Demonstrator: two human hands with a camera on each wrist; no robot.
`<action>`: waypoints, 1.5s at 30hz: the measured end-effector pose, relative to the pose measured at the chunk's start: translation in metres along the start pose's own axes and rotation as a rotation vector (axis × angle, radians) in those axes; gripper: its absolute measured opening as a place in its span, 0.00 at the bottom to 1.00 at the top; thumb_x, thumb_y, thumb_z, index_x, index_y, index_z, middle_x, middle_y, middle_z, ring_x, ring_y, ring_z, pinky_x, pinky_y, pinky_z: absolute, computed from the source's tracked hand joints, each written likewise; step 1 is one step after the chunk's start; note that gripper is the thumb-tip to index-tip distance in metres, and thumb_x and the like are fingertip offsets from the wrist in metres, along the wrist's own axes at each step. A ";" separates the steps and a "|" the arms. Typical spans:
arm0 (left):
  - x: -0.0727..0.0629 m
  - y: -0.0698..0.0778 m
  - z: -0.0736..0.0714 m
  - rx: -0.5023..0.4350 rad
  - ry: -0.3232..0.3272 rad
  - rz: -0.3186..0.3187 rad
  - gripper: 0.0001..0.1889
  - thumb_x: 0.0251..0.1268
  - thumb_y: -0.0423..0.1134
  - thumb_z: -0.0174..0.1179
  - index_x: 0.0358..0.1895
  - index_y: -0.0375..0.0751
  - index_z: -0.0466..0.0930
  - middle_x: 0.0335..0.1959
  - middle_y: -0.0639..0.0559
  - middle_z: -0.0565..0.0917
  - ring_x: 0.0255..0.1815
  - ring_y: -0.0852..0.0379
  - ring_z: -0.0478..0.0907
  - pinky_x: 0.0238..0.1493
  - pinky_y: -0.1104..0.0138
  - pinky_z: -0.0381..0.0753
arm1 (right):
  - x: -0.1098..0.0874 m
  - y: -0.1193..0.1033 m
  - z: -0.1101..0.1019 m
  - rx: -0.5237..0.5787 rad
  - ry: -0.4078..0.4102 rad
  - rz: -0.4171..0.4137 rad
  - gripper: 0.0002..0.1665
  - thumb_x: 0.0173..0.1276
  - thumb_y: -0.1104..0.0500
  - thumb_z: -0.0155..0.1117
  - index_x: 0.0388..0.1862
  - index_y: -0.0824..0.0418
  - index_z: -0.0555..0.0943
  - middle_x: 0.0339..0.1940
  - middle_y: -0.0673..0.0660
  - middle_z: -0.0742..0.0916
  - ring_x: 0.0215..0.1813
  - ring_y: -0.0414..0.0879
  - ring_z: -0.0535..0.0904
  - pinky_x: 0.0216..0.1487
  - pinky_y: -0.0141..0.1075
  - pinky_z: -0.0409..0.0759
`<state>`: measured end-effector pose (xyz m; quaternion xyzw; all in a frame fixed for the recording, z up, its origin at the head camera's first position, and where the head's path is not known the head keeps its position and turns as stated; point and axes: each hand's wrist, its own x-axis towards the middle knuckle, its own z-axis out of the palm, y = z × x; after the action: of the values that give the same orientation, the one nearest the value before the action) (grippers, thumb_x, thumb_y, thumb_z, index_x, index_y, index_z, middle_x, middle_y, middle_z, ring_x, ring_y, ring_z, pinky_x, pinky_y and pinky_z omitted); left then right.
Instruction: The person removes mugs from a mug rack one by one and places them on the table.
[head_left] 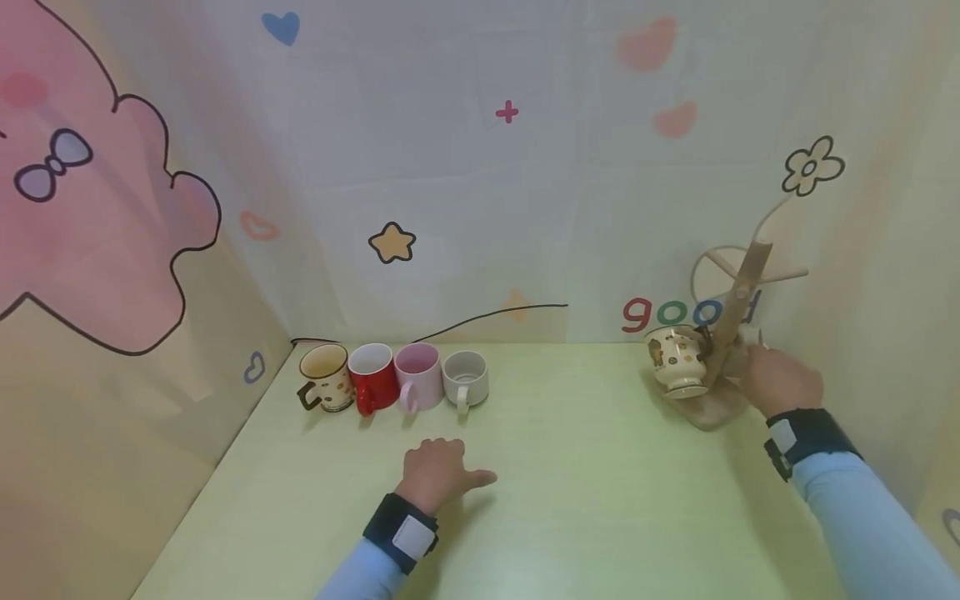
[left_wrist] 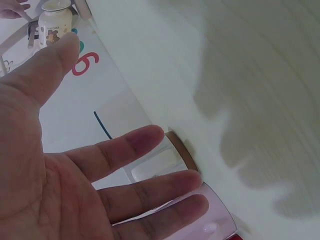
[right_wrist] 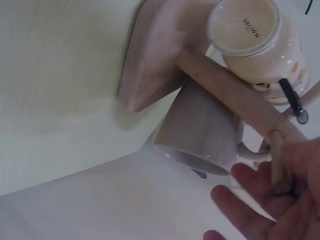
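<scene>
A wooden mug tree (head_left: 738, 308) stands at the back right. A cream patterned mug (head_left: 677, 358) hangs tilted on the left side of its post. On the post's other side is a plain pale mug (right_wrist: 200, 125), mouth slanting down, mostly hidden by my hand in the head view. My right hand (head_left: 783, 382) is beside this mug, fingers loosely extended around a short wooden peg (right_wrist: 280, 172) and close to the mug's handle (right_wrist: 252, 152). My left hand (head_left: 438, 473) is held over the table with fingers spread and holds nothing.
Along the back left stand a cream mug with a brown handle (head_left: 327, 379), a red mug (head_left: 373, 377), a pink mug (head_left: 420, 375) and a white mug (head_left: 466, 377). They sit side by side on the pale green table (head_left: 570, 467), before a printed cloth backdrop (head_left: 450, 167).
</scene>
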<state>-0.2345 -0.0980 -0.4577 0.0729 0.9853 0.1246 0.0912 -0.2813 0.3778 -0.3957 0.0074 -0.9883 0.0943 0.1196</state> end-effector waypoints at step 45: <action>-0.006 0.012 0.000 0.033 -0.106 0.136 0.34 0.52 0.66 0.68 0.50 0.40 0.84 0.36 0.47 0.83 0.36 0.47 0.76 0.47 0.47 0.76 | 0.011 -0.002 -0.002 -0.043 0.143 0.082 0.21 0.72 0.56 0.55 0.54 0.71 0.76 0.49 0.80 0.77 0.44 0.79 0.74 0.36 0.70 0.72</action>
<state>-0.2271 -0.0872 -0.4532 0.1475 0.9738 0.1102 0.1331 -0.2910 0.3760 -0.3910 -0.0425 -0.9785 0.0783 0.1859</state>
